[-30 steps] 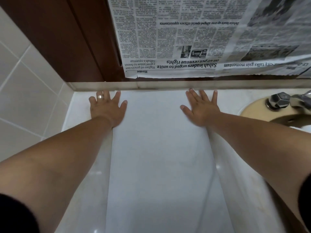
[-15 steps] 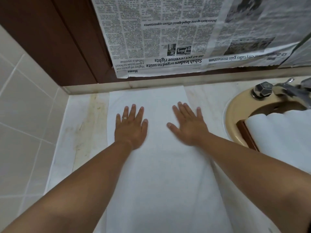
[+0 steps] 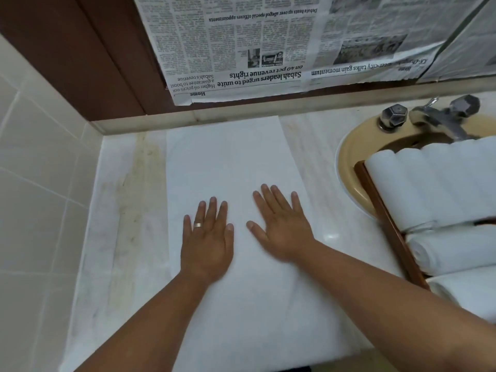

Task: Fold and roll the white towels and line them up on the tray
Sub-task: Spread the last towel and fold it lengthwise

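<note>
A pale, stained marble bench (image 3: pixel 120 210) is partly covered by a smooth white towel (image 3: pixel 230 162), spread as a long strip. At its right, plump rolls (image 3: pixel 429 189) are packed in a wooden tray (image 3: pixel 386 216). The left hand (image 3: pixel 206 242) and right hand (image 3: pixel 281 226) are laid flat on the towel, fingers straight.
</note>
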